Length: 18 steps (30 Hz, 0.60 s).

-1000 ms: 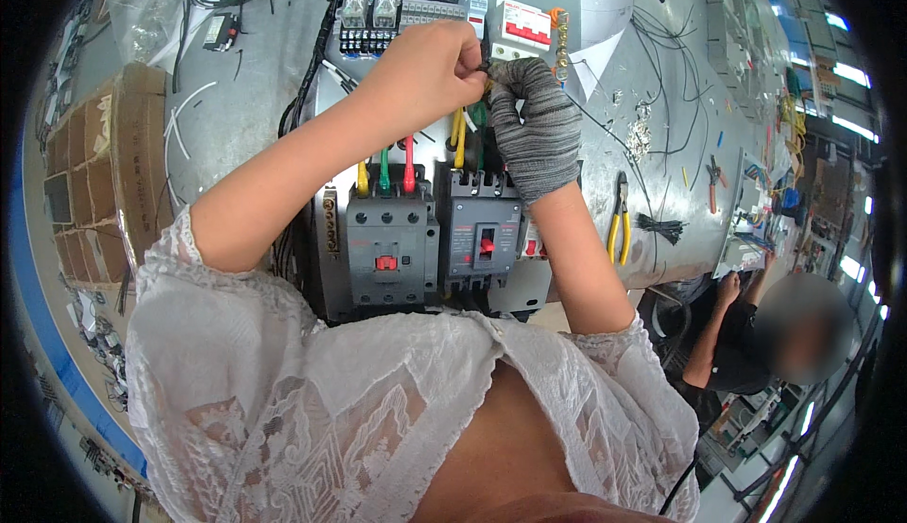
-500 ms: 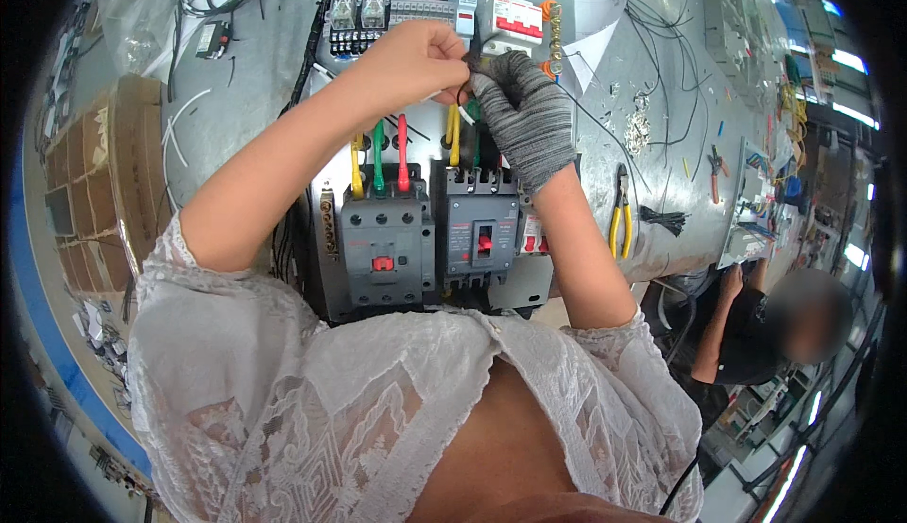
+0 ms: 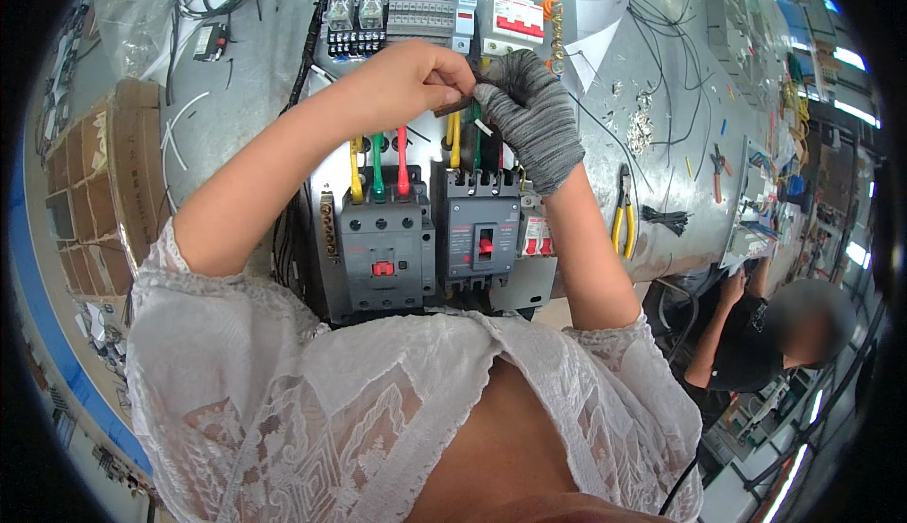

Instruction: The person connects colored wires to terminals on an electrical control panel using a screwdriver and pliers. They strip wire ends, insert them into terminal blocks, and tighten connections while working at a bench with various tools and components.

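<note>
My bare left hand (image 3: pixel 423 79) and my right hand (image 3: pixel 534 107), in a grey striped knit glove, meet above the electrical panel. Both are closed at the fingertips around a thin black wire (image 3: pixel 475 49), though the fingers hide much of it. A short white sleeve (image 3: pixel 484 127) hangs just below my right fingers. Under my hands, yellow, green and red cables run to a contactor (image 3: pixel 385 249) and a moulded-case circuit breaker (image 3: pixel 482 235) with a red toggle. Beyond my hands sit relays (image 3: pixel 357 13), a terminal block (image 3: pixel 420 17) and a white breaker (image 3: pixel 513 20).
Yellow-handled pliers (image 3: pixel 622 216) and a bundle of black cable ties (image 3: pixel 665 220) lie right of the panel. Orange-handled cutters (image 3: pixel 720 171) are farther right. A divided cardboard box (image 3: pixel 137 173) stands at the left. Another person (image 3: pixel 756 325) works at lower right.
Both hands have shifted slightly toward me, still together at the wire. My left fingers sit lower and more curled, and the white sleeve has moved a little right.
</note>
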Available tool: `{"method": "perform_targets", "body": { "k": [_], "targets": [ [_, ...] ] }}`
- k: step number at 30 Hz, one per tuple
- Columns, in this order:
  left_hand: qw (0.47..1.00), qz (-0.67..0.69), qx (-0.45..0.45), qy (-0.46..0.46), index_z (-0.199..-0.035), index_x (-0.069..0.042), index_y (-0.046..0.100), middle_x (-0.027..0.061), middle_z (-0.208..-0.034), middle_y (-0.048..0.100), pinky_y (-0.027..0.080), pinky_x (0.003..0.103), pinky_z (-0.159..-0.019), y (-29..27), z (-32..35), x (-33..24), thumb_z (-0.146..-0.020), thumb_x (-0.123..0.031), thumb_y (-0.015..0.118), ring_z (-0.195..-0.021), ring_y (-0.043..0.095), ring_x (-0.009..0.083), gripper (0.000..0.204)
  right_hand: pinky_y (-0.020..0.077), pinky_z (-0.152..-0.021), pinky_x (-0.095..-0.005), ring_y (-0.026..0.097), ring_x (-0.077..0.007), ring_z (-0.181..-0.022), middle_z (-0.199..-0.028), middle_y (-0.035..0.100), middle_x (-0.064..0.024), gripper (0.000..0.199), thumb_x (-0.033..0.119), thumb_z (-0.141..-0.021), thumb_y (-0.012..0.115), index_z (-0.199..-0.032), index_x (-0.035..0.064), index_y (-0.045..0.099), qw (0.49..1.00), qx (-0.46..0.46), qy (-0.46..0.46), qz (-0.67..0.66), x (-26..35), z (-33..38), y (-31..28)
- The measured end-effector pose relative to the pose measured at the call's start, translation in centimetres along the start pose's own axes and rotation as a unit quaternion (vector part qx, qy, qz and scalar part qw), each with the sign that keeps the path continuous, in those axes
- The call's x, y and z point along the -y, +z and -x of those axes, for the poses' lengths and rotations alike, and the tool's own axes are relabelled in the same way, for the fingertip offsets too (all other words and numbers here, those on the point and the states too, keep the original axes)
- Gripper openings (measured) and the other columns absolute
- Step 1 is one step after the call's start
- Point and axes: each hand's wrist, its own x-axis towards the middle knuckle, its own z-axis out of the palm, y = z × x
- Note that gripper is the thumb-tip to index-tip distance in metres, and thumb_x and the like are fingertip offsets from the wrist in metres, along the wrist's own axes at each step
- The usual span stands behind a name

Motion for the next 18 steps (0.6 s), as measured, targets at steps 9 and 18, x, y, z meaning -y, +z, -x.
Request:
{"method": "perform_targets", "body": {
  "k": [9, 18],
  "targets": [
    [0.955, -0.220, -0.164, 0.114, -0.093, 0.001, 0.061, 0.0070, -0.078, 0.059, 0.044, 0.029, -0.063, 0.5, 0.1, -1.8, -0.088, -0.008, 0.061, -0.064, 0.054, 0.0163, 0.011, 0.0522, -0.074, -0.0262, 0.065, -0.0138, -0.080, -0.088, 0.066, -0.0088, 0.017, -0.002, -0.082, 0.062, -0.097, 0.0007, 0.055, 0.998, -0.025, -0.052, 0.038, -0.4, -0.4, 0.6],
    [0.949, -0.239, -0.121, 0.163, -0.091, 0.001, 0.061, 0.0100, -0.081, 0.057, 0.047, 0.032, -0.064, 0.2, -1.1, -1.2, -0.083, -0.006, 0.065, -0.071, 0.060, 0.0212, 0.012, 0.0512, -0.073, -0.0270, 0.064, -0.0149, -0.081, -0.087, 0.067, -0.0100, 0.011, 0.002, -0.084, 0.065, -0.094, 0.0009, 0.061, 0.974, -0.060, -0.095, 0.197, 0.4, 0.5, 0.4]
  ]
}}
